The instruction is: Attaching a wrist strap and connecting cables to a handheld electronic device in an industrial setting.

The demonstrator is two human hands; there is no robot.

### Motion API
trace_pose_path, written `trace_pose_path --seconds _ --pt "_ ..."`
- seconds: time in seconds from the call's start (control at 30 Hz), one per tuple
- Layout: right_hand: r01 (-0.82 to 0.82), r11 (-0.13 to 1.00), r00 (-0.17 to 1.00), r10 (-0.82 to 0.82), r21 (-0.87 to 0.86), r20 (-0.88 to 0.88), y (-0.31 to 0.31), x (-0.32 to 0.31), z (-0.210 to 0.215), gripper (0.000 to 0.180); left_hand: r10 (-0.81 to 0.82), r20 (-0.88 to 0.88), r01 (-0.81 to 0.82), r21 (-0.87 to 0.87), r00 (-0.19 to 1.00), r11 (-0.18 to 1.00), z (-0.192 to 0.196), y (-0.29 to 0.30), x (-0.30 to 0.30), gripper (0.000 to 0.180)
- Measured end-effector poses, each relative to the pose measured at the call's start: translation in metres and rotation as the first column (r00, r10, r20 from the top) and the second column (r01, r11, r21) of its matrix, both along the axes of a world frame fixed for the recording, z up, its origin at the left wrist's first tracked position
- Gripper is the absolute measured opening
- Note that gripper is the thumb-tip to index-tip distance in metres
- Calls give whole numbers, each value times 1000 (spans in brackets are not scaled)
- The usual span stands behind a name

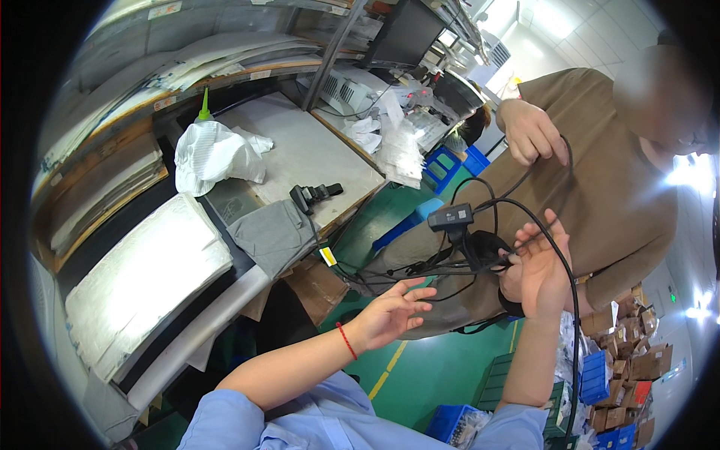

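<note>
The cable (577, 337) looks smooth and rubbery; the device (451, 217), matt plastic. The cloth (274, 236) is creased, dull fabric; the floor (420, 375), smooth, faintly glossy; the boxes (651, 362), matt cardboard.

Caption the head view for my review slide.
Left hand and right hand open near black cables; a co-worker's raised hand holds one.

Cool white light comes from the glowing white ceiling panel (553, 16) at upper right, and starburst glare spreads from the white lamps (697, 312) near the right rim. The white rectangular sheet stack (150, 277) shines nearly blown out. Fisheye distortion bows the long brown wooden shelf edge (210, 85); the co-worker's head (664, 97) is blurred
</note>
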State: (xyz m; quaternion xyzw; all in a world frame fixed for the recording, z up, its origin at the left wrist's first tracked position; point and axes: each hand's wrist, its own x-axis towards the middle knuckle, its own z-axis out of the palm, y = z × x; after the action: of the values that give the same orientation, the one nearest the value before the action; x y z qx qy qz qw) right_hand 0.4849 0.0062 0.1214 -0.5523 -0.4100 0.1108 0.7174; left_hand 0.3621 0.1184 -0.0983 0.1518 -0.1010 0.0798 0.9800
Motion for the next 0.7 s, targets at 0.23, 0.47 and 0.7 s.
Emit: trace_pose_path --seconds 0.23,0.47,0.7 --pt "-183 981 982 185 -62 30 -2 26 18 57 35 -63 -19 250 997 968 16 18 -32 16" --pt "14 945 998 8 -326 65 9 37 7 42 423 145 -425 566 895 706 75 66 -34 17" --pt "136 851 938 54 -507 342 15 55 -7 43 697 366 -535 844 616 30 88 77 17 45"
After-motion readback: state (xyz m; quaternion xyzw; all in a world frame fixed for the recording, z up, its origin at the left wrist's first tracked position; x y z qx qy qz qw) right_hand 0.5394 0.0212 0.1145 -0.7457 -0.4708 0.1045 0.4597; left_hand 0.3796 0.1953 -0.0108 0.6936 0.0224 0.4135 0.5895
